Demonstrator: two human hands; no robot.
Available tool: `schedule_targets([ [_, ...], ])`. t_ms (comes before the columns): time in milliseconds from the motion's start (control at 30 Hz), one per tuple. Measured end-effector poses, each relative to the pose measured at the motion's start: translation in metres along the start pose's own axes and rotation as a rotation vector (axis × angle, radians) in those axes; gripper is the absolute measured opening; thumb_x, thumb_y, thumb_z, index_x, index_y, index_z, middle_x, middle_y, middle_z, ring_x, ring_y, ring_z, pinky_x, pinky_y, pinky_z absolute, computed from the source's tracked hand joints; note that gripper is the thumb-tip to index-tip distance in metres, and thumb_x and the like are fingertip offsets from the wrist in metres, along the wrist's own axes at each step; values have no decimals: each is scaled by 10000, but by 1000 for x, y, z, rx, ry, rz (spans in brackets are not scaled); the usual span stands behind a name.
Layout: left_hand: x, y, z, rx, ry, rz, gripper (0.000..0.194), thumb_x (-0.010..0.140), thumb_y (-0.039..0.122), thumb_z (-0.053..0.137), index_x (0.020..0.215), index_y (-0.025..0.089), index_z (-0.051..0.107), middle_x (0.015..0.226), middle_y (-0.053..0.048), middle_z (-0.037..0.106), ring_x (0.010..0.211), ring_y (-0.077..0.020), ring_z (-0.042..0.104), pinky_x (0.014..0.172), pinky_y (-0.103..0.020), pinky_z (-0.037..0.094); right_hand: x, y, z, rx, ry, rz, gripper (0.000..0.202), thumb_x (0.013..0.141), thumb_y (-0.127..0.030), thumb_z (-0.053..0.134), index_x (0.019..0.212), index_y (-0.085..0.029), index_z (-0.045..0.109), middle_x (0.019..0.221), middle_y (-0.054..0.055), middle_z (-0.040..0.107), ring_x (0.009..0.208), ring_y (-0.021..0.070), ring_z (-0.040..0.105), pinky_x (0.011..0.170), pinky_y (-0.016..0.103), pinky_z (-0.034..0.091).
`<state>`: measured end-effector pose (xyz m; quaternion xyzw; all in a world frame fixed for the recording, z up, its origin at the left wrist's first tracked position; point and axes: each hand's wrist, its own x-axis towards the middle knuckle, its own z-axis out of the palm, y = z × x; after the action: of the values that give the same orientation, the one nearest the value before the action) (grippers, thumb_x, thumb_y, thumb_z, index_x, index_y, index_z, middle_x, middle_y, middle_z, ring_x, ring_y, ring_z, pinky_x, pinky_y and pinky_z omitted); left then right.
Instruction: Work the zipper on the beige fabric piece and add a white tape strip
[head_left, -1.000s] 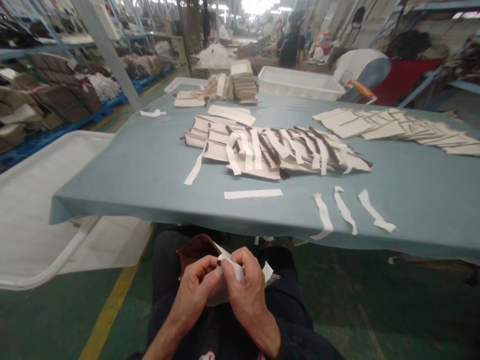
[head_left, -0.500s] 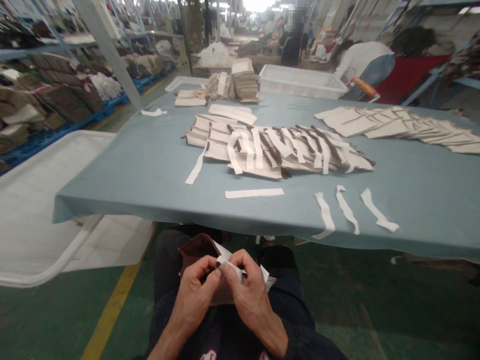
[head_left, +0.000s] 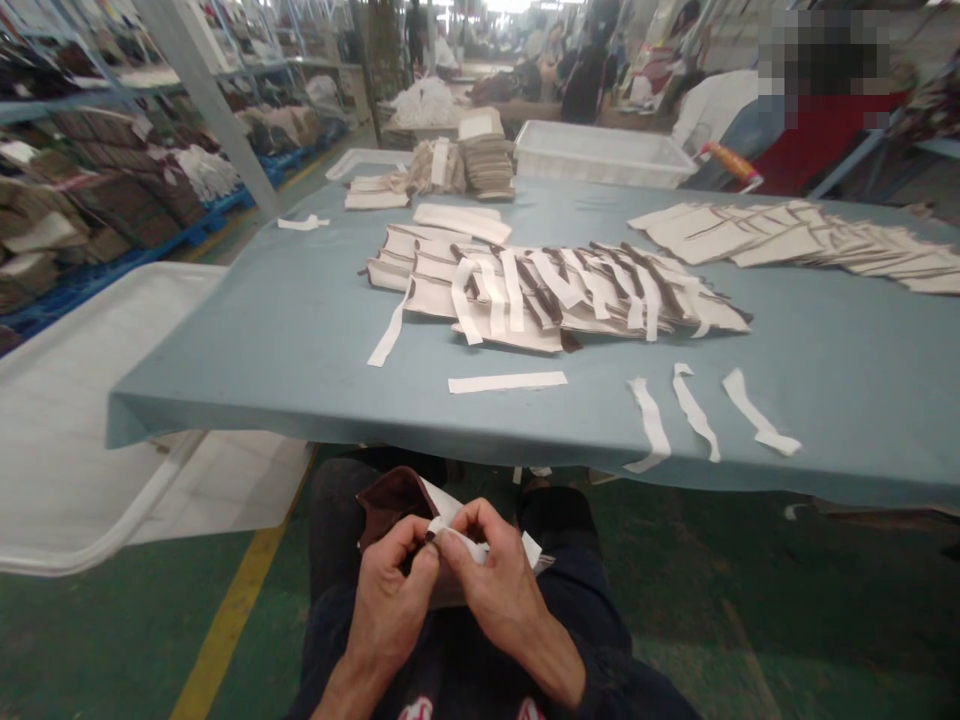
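Over my lap, a brown and cream fabric piece (head_left: 394,502) lies beneath my hands. My left hand (head_left: 390,580) pinches its dark edge between thumb and forefinger. Close beside it, my right hand (head_left: 504,580) has thumb and fingers closed on a white fabric strip (head_left: 441,523), at the same spot on the edge. The fingertips of both hands nearly meet and hide just how strip and edge lie together. A white end (head_left: 532,548) sticks out to the right of my right hand.
A blue-covered table (head_left: 262,380) stands before me. On it lie overlapping cream pieces (head_left: 431,268) with white strips across them, loose strips (head_left: 508,382), more cream pieces (head_left: 795,235) and a white plastic bin (head_left: 600,160). A white cart (head_left: 97,400) stands left. A co-worker bends at the far right.
Both hands keep their pinch on the strip and edge, with only a slight shift of the fingers. At the back right, the co-worker's head has come up and to the right.
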<state>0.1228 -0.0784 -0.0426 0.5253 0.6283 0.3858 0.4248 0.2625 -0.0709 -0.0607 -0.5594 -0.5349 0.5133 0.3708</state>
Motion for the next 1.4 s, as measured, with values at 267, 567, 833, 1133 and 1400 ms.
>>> schedule_targets([
  [267, -1, -8, 8, 39, 32, 51, 177, 793, 258, 493, 647, 210, 581, 570, 26, 552, 518, -156, 493, 511, -254, 372, -4, 17, 11, 214, -51, 25, 275, 1001, -456, 523, 875, -211, 512, 786, -25, 530, 722, 150, 506, 634, 256, 403],
  [567, 6, -2, 16, 8, 13, 75, 135, 797, 272, 511, 674, 224, 539, 624, 29, 510, 585, -161, 471, 577, -268, 362, 10, 14, 20, 192, 152, -9, 337, 1014, -510, 417, 857, -228, 515, 757, -24, 496, 702, 162, 516, 654, 267, 442],
  [833, 21, 9, -8, -139, -398, -44, 264, 879, 363, 594, 919, 143, 734, 762, -20, 671, 675, -168, 544, 625, -243, 428, 20, 19, -6, 147, 93, -21, 415, 993, -559, 459, 823, -203, 589, 767, 7, 601, 741, 181, 568, 687, 280, 445],
  [1133, 19, 16, -24, -204, -540, -95, 299, 830, 284, 618, 1039, 136, 772, 891, -71, 751, 810, -218, 647, 682, -252, 475, 18, 21, 1, 153, 117, -46, 394, 988, -515, 490, 813, -188, 621, 731, 10, 619, 699, 178, 580, 645, 271, 457],
  [1400, 19, 10, -9, -97, -376, -56, 274, 861, 418, 671, 859, 147, 715, 743, -8, 661, 679, -167, 554, 636, -249, 423, 15, 27, 7, 95, 150, -39, 414, 997, -550, 464, 844, -195, 613, 752, 12, 634, 719, 187, 600, 668, 287, 446],
])
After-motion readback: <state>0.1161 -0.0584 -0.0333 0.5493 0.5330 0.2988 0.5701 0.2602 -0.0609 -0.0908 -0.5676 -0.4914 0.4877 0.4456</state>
